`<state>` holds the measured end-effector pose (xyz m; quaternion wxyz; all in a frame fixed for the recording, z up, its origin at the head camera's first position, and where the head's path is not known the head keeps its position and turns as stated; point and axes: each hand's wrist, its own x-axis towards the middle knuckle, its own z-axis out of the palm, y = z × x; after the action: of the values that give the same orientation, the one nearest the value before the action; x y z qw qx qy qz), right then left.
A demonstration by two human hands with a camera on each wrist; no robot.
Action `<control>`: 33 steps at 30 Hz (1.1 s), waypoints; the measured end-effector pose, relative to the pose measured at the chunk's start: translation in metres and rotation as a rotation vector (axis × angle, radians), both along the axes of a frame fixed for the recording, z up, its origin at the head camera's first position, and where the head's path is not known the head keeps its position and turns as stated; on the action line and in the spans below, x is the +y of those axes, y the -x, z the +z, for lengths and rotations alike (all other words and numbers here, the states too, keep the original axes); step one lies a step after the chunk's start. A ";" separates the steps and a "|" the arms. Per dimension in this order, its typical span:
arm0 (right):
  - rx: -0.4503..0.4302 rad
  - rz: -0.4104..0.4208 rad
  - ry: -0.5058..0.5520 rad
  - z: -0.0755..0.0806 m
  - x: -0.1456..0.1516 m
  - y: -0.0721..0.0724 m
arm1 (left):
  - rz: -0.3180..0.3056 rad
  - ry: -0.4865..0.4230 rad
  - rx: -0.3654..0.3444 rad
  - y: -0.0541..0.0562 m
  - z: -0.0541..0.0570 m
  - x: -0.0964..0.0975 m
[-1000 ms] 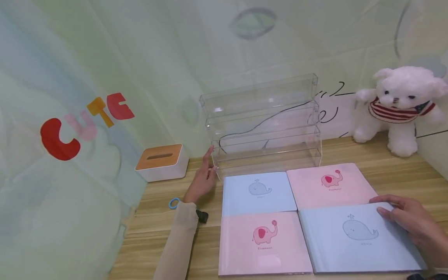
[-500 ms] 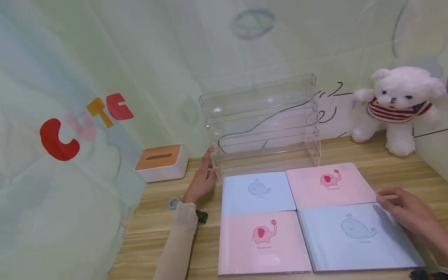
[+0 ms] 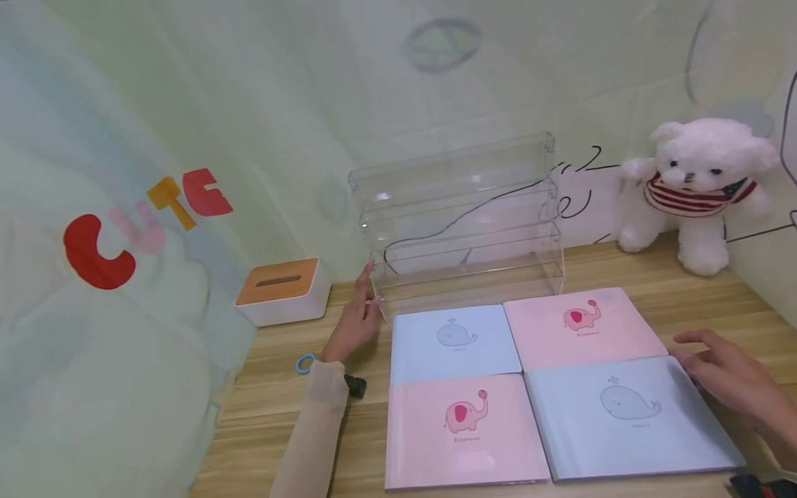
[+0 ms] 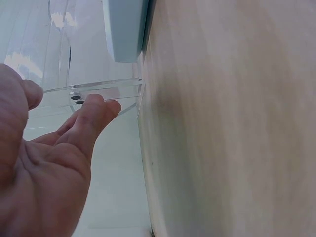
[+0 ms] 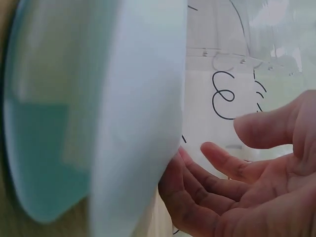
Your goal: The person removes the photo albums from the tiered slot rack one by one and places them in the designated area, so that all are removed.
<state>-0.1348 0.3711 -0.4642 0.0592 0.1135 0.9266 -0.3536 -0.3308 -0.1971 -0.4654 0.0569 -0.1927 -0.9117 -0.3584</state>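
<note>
My left hand (image 3: 356,325) is at the left side of a clear tiered acrylic rack (image 3: 463,280); its fingers (image 4: 91,118) touch the rack's side panel. Four-corner fashion, two pink elephant books and two blue whale books lie flat before the rack. The near right one, a blue whale book (image 3: 635,422), has my right hand (image 3: 722,370) beside its upper right corner. In the right wrist view, the fingers (image 5: 197,192) are loosely bent at the book's edge, with the thumb apart. The other blue book (image 3: 457,356), far pink book (image 3: 582,346) and near pink book (image 3: 467,456) adjoin it.
A white tissue box (image 3: 283,294) with a wooden lid stands left of the rack. A blue ring (image 3: 305,364) lies near the left wrist. A white teddy bear (image 3: 694,194) sits at the back right, against the printed curtain (image 3: 280,104).
My right hand has drawn back from the near blue book's top cover to beside its right corner. The left hand stays at the rack. The head view has shifted slightly.
</note>
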 end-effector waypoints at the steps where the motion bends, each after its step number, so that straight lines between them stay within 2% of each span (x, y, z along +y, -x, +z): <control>1: 0.011 0.002 0.023 0.000 0.000 0.000 | -0.001 -0.001 0.000 0.000 0.000 0.000; 5: 0.025 -0.008 0.094 0.001 0.001 0.001 | -0.001 0.000 -0.003 -0.001 0.001 -0.002; 16: 0.030 -0.012 0.144 0.003 0.000 0.006 | 0.006 -0.005 0.003 -0.002 0.000 -0.003; 20: 0.053 -0.016 0.103 0.006 -0.005 0.008 | 0.005 -0.003 0.008 -0.004 0.001 -0.005; 24: 0.149 -0.041 0.005 0.012 -0.015 0.008 | -0.002 0.000 -0.006 -0.005 0.005 -0.008; 28: 0.196 -0.044 -0.062 0.023 -0.026 0.009 | -0.009 0.007 -0.040 -0.010 0.015 -0.010; 30: 0.215 -0.028 -0.089 0.029 -0.030 0.011 | -0.032 0.002 -0.050 -0.014 0.021 -0.011; 33: 0.260 -0.001 -0.149 0.037 -0.036 0.014 | -0.070 0.011 -0.027 -0.022 0.029 -0.011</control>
<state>-0.1487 0.3356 -0.4274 -0.0699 0.0711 0.9502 -0.2954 -0.3090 -0.2084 -0.4364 0.0309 -0.2200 -0.9071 -0.3576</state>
